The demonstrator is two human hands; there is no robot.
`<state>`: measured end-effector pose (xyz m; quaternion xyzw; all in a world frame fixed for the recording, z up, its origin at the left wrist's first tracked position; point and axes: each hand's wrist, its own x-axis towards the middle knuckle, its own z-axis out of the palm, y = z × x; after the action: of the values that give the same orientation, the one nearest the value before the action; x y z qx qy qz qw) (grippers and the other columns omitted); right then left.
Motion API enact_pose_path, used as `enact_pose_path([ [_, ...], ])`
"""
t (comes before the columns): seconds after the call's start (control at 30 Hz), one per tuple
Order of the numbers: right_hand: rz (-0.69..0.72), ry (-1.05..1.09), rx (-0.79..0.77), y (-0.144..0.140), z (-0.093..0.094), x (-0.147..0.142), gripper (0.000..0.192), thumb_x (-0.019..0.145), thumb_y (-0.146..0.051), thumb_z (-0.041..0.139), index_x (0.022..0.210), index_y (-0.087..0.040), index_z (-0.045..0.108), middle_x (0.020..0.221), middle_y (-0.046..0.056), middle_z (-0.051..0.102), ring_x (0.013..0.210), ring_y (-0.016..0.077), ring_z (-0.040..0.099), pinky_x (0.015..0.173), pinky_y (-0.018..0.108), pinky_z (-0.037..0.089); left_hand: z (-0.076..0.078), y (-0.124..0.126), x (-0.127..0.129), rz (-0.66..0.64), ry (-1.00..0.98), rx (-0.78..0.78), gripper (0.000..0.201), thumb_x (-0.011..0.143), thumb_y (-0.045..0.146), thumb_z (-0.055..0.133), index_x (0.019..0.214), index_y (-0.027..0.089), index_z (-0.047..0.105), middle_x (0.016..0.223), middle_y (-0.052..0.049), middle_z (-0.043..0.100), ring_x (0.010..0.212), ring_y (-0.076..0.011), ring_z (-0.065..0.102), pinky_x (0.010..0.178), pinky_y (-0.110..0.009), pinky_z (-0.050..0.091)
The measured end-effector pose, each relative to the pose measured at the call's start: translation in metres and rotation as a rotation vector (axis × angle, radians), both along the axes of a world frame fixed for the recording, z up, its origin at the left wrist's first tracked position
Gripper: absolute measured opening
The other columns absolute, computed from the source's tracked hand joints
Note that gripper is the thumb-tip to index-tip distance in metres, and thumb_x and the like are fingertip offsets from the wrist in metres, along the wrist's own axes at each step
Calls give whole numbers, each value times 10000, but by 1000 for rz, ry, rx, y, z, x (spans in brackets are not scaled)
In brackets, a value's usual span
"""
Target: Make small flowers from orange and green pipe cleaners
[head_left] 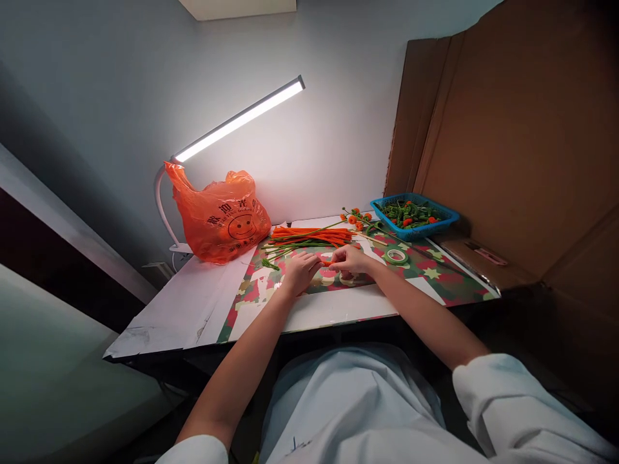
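1. Garment: pale white top, loose over the torso (358, 399)
2. Sleeves: short, ending above each elbow; forearms bare
3. Left hand (300, 270) and right hand (349, 259): ungloved, no rings or watch visible

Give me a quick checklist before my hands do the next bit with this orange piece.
1. Orange piece pinched between left hand and right hand: ok.
2. Grip firm: cannot tell, too small.
3. Orange stems close behind the hands: ok.
4. Tape roll beside right hand: ok.
5. Blue basket on the table: ok.
6. Lamp lit: ok.
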<state>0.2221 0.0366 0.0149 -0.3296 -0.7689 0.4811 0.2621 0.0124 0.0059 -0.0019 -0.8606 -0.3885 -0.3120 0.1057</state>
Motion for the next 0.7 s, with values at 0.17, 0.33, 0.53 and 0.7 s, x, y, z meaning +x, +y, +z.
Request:
enact_pose_path([
  [0.17,-32,-7,165,-5,-1,-4,338,683,-465,709,671,-141,616,575,-19,557,490,73,479,439,184,348,-3,2,-3,26,-48,-40,347,975,355,375,746,190,576,699,-34,597,675,-172,473,674,-297,377],
  [0.33,24,2,-96,1,-3,-1,360,748,-505,645,722,-146,631,580,-8,583,439,80,479,414,202,372,-1,1,-2,19,-47,-21,342,973,370,380,758,196,582,719,-41,590,704,-180,479,692,-306,384],
  [0.53,136,133,-391,12,-6,4,274,685,-391,714,722,-125,664,677,39,674,498,95,557,479,213,472,3,0,-2,4,-38,-29,328,970,373,382,807,202,610,724,-43,578,723,-186,473,719,-317,394],
  [0.7,200,125,-459,14,-7,8,306,614,-362,775,762,-108,688,659,43,690,517,124,611,503,228,501,4,-1,-1,-26,-20,-54,319,968,367,393,812,204,619,734,-40,591,724,-183,467,725,-312,384],
])
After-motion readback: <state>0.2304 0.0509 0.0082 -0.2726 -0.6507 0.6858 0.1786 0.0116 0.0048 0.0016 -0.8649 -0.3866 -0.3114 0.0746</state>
